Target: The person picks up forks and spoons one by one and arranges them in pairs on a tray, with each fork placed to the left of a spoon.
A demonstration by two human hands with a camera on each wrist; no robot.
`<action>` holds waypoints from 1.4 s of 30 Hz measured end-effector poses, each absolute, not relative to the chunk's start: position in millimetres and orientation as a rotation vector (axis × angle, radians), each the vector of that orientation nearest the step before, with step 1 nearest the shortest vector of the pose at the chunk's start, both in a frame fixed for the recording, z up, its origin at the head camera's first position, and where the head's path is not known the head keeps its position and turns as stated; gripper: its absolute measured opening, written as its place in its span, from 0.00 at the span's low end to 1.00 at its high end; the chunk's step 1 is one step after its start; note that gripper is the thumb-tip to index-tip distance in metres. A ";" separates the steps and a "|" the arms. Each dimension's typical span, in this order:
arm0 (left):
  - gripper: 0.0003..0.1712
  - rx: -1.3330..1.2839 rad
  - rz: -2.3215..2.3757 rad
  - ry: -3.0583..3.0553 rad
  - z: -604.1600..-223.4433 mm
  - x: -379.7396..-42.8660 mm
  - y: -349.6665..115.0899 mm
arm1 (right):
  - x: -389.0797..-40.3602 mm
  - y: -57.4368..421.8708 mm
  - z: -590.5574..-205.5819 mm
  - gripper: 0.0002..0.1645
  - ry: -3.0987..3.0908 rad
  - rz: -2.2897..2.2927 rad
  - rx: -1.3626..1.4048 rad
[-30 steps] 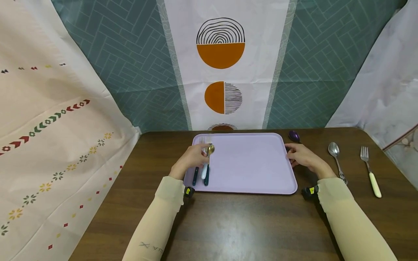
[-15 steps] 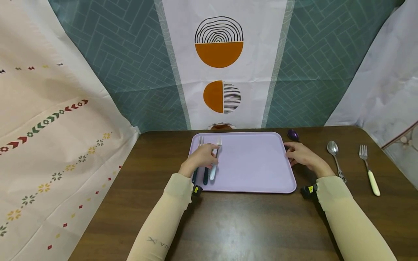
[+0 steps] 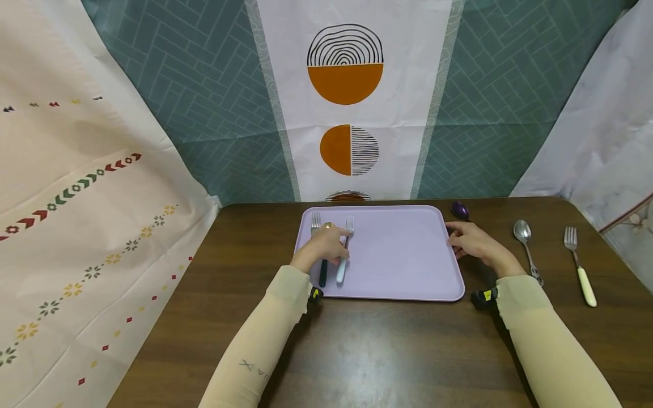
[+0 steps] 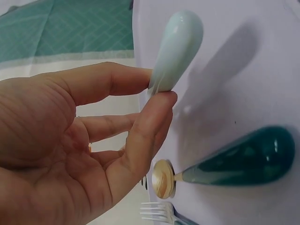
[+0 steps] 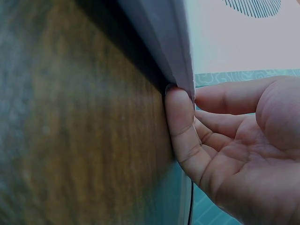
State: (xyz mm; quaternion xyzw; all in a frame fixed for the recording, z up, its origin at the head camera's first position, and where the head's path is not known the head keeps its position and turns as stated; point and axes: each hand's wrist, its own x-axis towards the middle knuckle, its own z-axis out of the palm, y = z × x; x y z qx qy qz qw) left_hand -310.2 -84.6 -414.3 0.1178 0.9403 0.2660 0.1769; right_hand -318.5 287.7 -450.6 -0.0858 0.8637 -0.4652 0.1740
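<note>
My left hand (image 3: 325, 246) is over the left part of a lilac tray (image 3: 403, 255). Between its thumb and finger it pinches a fork (image 3: 341, 273) whose pale blue handle (image 4: 180, 44) fills the upper part of the left wrist view. Just left of that lies a gold spoon with a dark green handle (image 4: 239, 159), partly covered by the hand in the head view. Another fork (image 3: 316, 219) lies at the tray's left side, its handle hidden by the hand. My right hand (image 3: 471, 242) grips the tray's right rim, fingertips under the edge and thumb against it.
Right of the tray on the brown wooden table (image 3: 388, 351) lie a purple spoon (image 3: 460, 211), a silver spoon (image 3: 522, 231) and a fork with a cream handle (image 3: 586, 286). Patterned cloths hang behind the table, and a pale cloth (image 3: 112, 238) hangs along the left.
My left hand has moved right across the tray with the pale blue fork, away from the green-handled spoon and the other fork. The right hand has stayed at the tray's rim.
</note>
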 end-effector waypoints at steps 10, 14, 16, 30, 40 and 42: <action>0.40 0.357 0.754 2.641 -409.2 -309.2 -70.6 | -317.8 287.7 -447.9 0.38 2.457 -1.302 -0.236; 0.38 0.352 0.745 2.636 -411.2 -308.2 -65.7 | -318.0 288.2 -447.9 0.38 2.462 -1.297 -0.237; 0.36 0.353 0.722 2.644 -414.4 -308.4 -63.1 | -318.1 288.4 -448.3 0.38 2.461 -1.300 -0.237; 0.33 0.295 0.718 2.633 -421.4 -310.0 -53.2 | -317.5 289.1 -449.8 0.37 2.448 -1.324 -0.249; 0.29 0.296 0.724 2.640 -420.5 -304.6 -55.7 | -317.5 288.9 -449.6 0.37 2.454 -1.312 -0.251; 0.31 0.288 0.735 2.633 -420.6 -304.3 -55.6 | -317.5 289.0 -449.8 0.37 2.452 -1.308 -0.247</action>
